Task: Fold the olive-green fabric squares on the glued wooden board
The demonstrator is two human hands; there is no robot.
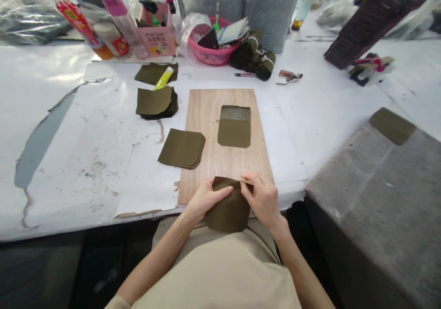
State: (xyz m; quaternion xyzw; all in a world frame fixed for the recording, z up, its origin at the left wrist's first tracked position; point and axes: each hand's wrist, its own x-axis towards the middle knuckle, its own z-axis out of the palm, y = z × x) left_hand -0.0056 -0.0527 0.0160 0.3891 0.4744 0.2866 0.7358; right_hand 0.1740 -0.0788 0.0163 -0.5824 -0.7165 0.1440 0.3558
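An olive-green fabric piece (pixel 228 212) is held between both hands at the table's front edge, above my lap. My left hand (pixel 206 197) grips its left side, thumb lying across the top. At the upper right corner, my right hand (pixel 262 194) pinches the cloth between thumb and fingers. Beyond them, a wooden board (pixel 203 111) carries a flat olive pocket piece (pixel 234 132) with a greyish band along its top. A stack of olive pieces with cut corners (pixel 181 148) overlaps the board's left edge.
Further left are two more olive stacks (pixel 155 101), with a yellow glue stick (pixel 164 78) on the back one. A pink basket (pixel 210 54), rolled dark cloth (pixel 253 51) and bottles (pixel 77 19) stand behind. At right, a grey padded surface (pixel 382 194) bears another olive piece (pixel 392 124).
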